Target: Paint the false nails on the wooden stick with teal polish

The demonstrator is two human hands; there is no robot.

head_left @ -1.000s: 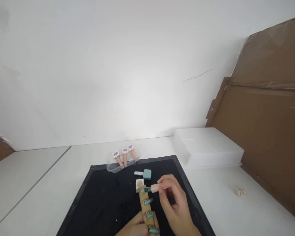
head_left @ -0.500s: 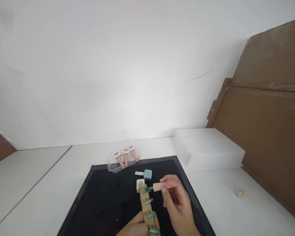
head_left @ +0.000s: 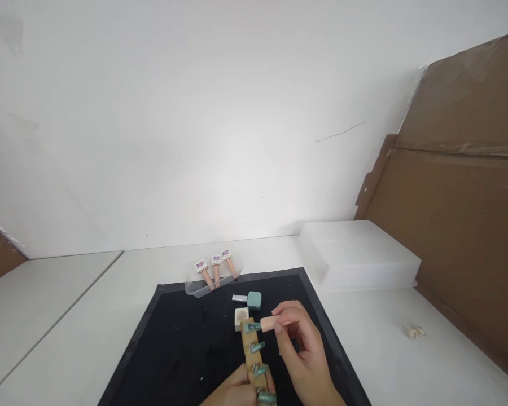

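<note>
My left hand (head_left: 237,388) grips the lower part of a wooden nail-tip holder (head_left: 253,356), which carries several green nail tips (head_left: 261,370) along its length. Between the thumb and fingers of my right hand (head_left: 302,347) is a nail polish brush (head_left: 269,323) with a pale pink handle. Its bristle end lies against the nail tip (head_left: 250,327) at the holder's far end. Just behind that end stands a small white square bottle (head_left: 241,318). Beyond it a green bottle (head_left: 254,300) with a silver cap lies on its side.
A clear tray (head_left: 200,290) at the back holds three white bottles (head_left: 216,260) with pink handles. All of this rests on or near a black mat (head_left: 173,338). To the right are a translucent plastic box (head_left: 359,254), a small beige scrap (head_left: 414,331) and a cardboard panel (head_left: 457,225).
The brush in my right hand has shifted slightly left, further along the far nail tip. The holder in my left hand has barely moved.
</note>
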